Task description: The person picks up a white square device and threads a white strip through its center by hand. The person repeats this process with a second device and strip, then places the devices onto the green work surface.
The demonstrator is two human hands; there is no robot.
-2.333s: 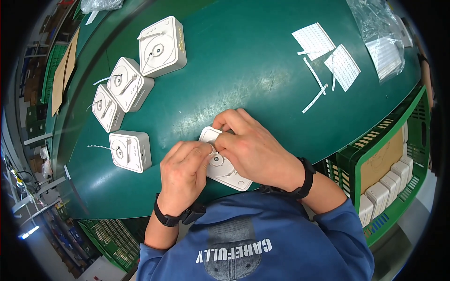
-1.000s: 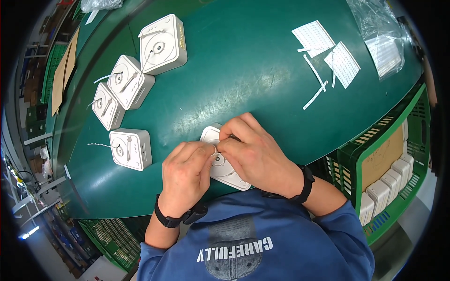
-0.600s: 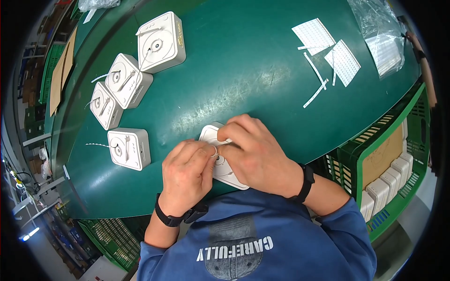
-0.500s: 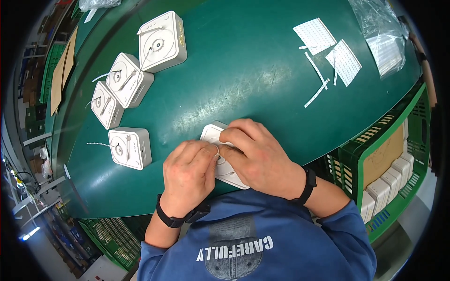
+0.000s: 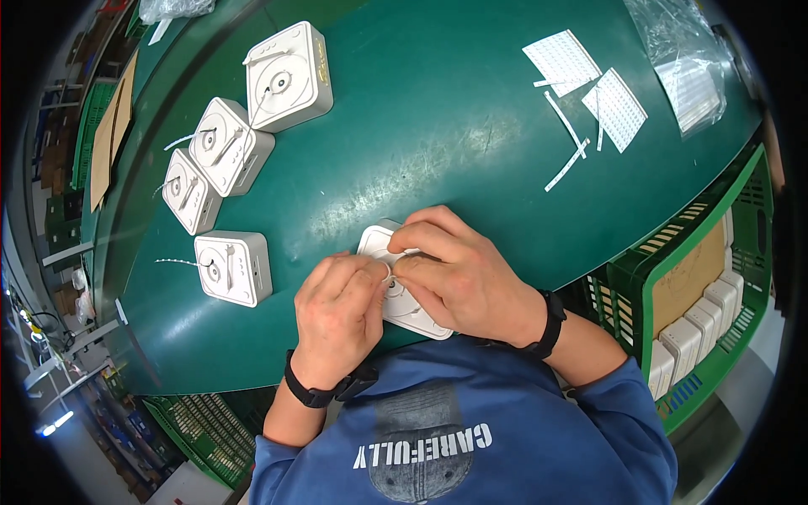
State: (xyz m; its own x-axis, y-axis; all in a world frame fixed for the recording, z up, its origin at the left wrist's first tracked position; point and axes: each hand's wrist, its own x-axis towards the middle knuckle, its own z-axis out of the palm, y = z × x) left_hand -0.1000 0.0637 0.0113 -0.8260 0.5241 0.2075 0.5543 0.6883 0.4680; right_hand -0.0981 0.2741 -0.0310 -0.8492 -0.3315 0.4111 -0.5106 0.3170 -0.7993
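Observation:
Right in front of me on the green table lies a white box shaped like a small record player (image 5: 408,315), partly covered by my hands. Above its disc, my left hand (image 5: 341,307) is closed in a pinch on a small, thin white strip (image 5: 388,272), which curves between the fingertips. My right hand (image 5: 467,273) pinches at the same spot from the other side, its fingertips meeting those of the left. What the right fingers grip is largely hidden, though the strip runs up to them. Both wrists wear black bands.
Several similar white record-player boxes (image 5: 231,268) stand at the left, with thin cords or strips hanging from them. White label sheets (image 5: 616,109) and loose strips (image 5: 567,164) lie at the far right, beside a clear plastic bag (image 5: 692,88). A green crate (image 5: 627,307) holds more white boxes.
My right fingers have shifted slightly, with the thumb and forefinger closer together over the disc. The left hand keeps its pinch. The whole view has moved very little.

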